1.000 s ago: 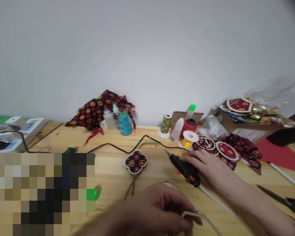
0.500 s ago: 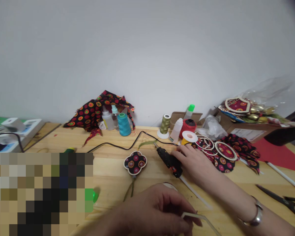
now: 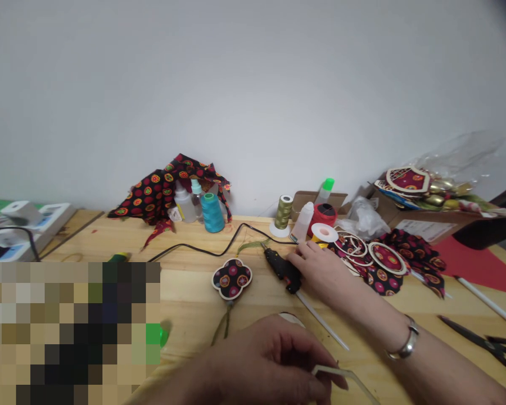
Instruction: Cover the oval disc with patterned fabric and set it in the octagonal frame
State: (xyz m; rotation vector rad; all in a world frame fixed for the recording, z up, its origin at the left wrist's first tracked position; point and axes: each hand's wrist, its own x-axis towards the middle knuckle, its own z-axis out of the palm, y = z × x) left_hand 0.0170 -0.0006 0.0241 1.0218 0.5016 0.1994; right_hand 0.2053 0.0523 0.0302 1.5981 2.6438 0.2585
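Observation:
My left hand (image 3: 274, 360), low in the head view, has its fingers pinched on a thin pale wooden frame (image 3: 341, 371) with angled corners, partly cut off by the bottom edge. My right hand (image 3: 320, 267) is curled at the grip of a black hot glue gun (image 3: 282, 270); the grip itself is hidden behind the fingers. A white glue stick (image 3: 322, 320) sticks out of the gun's rear, towards me. To the left lies a quatrefoil ornament (image 3: 231, 279) of dark patterned fabric with a pale wooden rim and a green cord.
Black scissors (image 3: 484, 343) and a white rod (image 3: 489, 304) lie right. Fabric-covered wooden rings (image 3: 387, 259), a green thread spool (image 3: 284, 212) and a glue bottle (image 3: 302, 222) stand behind my right hand. The gun's black cable (image 3: 211, 253) runs left. Blue thread (image 3: 213, 214) stands near the wall.
My right hand and the glue gun have shifted slightly left and away from me, and the glue stick swung with them. My left hand stays still with the wooden frame.

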